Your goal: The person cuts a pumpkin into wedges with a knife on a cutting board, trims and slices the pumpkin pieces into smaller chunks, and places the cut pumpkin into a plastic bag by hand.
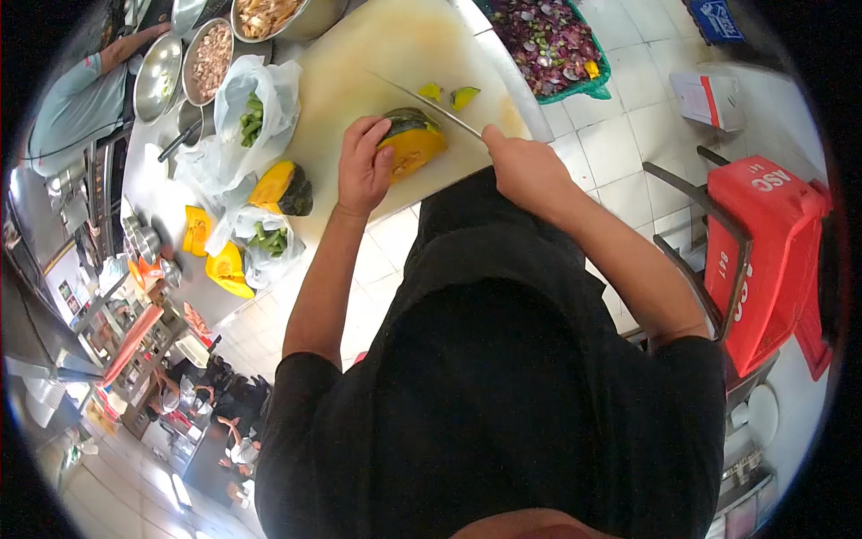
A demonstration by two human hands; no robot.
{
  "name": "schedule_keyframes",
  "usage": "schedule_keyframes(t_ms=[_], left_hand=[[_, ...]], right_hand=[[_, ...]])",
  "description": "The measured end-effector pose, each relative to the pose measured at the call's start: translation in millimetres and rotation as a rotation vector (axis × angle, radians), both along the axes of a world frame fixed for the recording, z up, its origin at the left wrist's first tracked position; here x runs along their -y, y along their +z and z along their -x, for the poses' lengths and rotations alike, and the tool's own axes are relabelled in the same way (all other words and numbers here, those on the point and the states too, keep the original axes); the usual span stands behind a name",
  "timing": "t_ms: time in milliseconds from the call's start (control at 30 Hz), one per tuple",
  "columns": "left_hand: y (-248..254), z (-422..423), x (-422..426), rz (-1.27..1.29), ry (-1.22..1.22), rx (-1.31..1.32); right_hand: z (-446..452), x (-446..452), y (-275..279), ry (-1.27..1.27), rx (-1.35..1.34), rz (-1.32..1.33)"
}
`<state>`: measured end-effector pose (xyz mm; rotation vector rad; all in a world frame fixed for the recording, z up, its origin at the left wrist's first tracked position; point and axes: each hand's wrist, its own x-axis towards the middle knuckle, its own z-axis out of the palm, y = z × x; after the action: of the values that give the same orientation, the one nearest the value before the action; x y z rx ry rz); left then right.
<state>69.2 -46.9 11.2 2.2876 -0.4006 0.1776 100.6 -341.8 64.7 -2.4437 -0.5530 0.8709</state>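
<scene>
A wedge of pumpkin (415, 151) with dark green rind and orange flesh rests on the large cutting board (334, 85). My left hand (365, 166) presses on its left side, fingers curled over the rind. In my right hand (525, 171) is the handle of a long knife (440, 110); its blade points up and left, passing along the far side of the wedge. Two small rind pieces (464, 97) lie beyond the blade. Another pumpkin chunk (282, 189) sits left of my left hand, and yellow-orange pumpkin slices (230, 269) lie further down the counter.
Plastic bags (269, 94) with green vegetables and metal bowls (208, 65) of chopped food stand at the left. A green-lined bin (549, 49) of peelings is beyond the board's right edge. Red crates (763, 251) stand at the right. A person's arm (126, 49) shows at upper left.
</scene>
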Motion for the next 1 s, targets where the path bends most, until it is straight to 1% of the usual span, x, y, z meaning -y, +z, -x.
schedule_keyframes(t_ms=[100, 167, 233, 267, 367, 467, 600, 700, 800, 900, 1000], left_hand=[[0.8, 1.4, 3.8, 0.006, 0.045, -0.011], [-2.4, 5.0, 5.5, -0.002, 0.108, 0.004], [-5.1, 7.4, 3.9, -0.031, 0.116, -0.018], [-6.3, 8.7, 3.2, -0.045, 0.121, -0.031], [-11.4, 9.0, 7.6, -0.018, 0.132, 0.055], [-14.1, 6.8, 6.5, -0.017, 0.113, 0.084], [-12.9, 5.9, 8.2, -0.009, 0.106, 0.111], [-12.1, 2.4, 7.5, 0.006, 0.091, 0.127], [-13.7, 4.6, 6.6, 0.004, 0.089, 0.125], [-14.2, 2.6, 4.8, 0.013, 0.082, 0.117], [-14.3, 4.7, 2.1, -0.005, 0.09, 0.111]], right_hand=[[11.9, -1.2, 22.6, 0.0, 0.053, -0.028], [12.1, -4.2, 30.2, 0.037, 0.092, -0.041], [9.6, -4.8, 31.4, 0.069, 0.125, -0.044], [6.8, -4.9, 29.6, 0.083, 0.137, -0.042], [-0.3, -5.5, 25.6, 0.114, 0.145, -0.067], [-10.3, -9.7, 20.6, 0.146, 0.14, -0.081], [-18.6, -19.5, 2.8, 0.158, 0.137, -0.13], [-26.9, -25.0, -17.7, 0.138, 0.068, -0.056], [-29.4, -22.3, -22.6, 0.17, 0.092, -0.055], [-30.9, -23.2, -15.1, 0.16, 0.057, -0.014], [-22.6, -14.1, 18.5, 0.15, 0.024, -0.041]])
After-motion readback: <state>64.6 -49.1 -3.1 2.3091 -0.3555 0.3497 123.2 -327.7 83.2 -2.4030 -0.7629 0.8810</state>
